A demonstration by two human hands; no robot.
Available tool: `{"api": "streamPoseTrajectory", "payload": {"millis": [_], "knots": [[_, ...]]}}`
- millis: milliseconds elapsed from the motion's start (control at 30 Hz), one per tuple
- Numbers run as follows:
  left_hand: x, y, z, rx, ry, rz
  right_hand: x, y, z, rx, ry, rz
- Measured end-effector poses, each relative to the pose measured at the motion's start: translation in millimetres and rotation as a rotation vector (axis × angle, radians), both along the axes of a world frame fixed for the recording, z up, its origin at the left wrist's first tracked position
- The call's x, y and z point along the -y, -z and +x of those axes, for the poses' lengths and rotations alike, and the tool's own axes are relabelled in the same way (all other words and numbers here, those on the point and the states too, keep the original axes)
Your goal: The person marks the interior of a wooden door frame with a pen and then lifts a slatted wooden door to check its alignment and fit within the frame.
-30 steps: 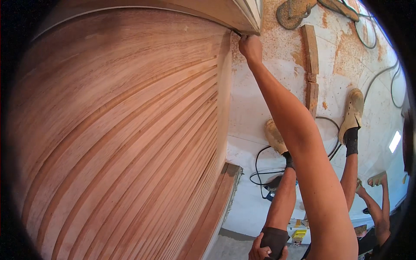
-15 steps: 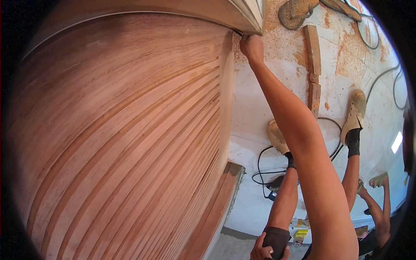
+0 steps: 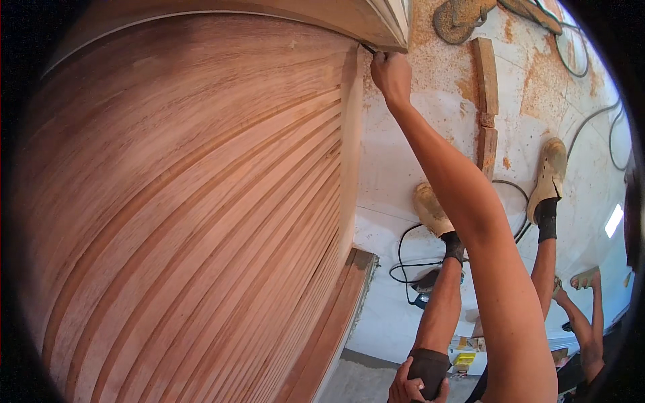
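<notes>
My right hand (image 3: 393, 75) is closed, its fingers pinching a thin dark piece (image 3: 367, 49), its kind unclear. That piece meets the seam between a grooved reddish wooden panel (image 3: 201, 195) and a wooden frame piece (image 3: 302, 15) at the panel's far right corner. Low in the view, my left hand (image 3: 406, 384) is at my left knee, its fingers curled around a dark brown piece (image 3: 428, 368). Whether that is clothing or a separate object I cannot tell. Long grooves fan across the panel, and its pale side edge (image 3: 349, 148) runs below the right hand.
A narrow wooden strip (image 3: 486, 101) lies on the sawdust-strewn white floor. A brown sandal (image 3: 451, 21) is at the far right. Dark cables (image 3: 403, 265) loop near my clogs (image 3: 552, 161). Another person's leg (image 3: 583, 326) shows at lower right.
My right hand has turned slightly at the corner, and a little more of the thin dark piece shows. The view has shifted a little; my left hand stays at the knee.
</notes>
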State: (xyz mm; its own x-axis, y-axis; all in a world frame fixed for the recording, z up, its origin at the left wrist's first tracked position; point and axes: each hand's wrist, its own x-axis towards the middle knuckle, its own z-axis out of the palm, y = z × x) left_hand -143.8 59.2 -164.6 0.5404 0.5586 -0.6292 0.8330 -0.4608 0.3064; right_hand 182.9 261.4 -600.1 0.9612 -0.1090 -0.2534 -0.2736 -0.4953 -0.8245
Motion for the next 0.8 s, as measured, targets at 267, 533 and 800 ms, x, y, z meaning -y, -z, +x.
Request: {"api": "streamPoseTrajectory", "payload": {"millis": [267, 533, 800], "knots": [[-1.1, -0.3, 6.7, -0.008, 0.024, 0.044, 33.1, -45.4, -36.8, -0.006, 0.021, 0.427], [0.1, 2.7, -1.1, 0.052, 0.015, 0.044, 32.4, -54.3, -26.8, 0.052, -0.024, 0.595], [1.4, -3.2, 4.9, -0.017, 0.011, 0.042, 19.5, -62.1, -19.7, 0.033, 0.0, 0.625]]}}
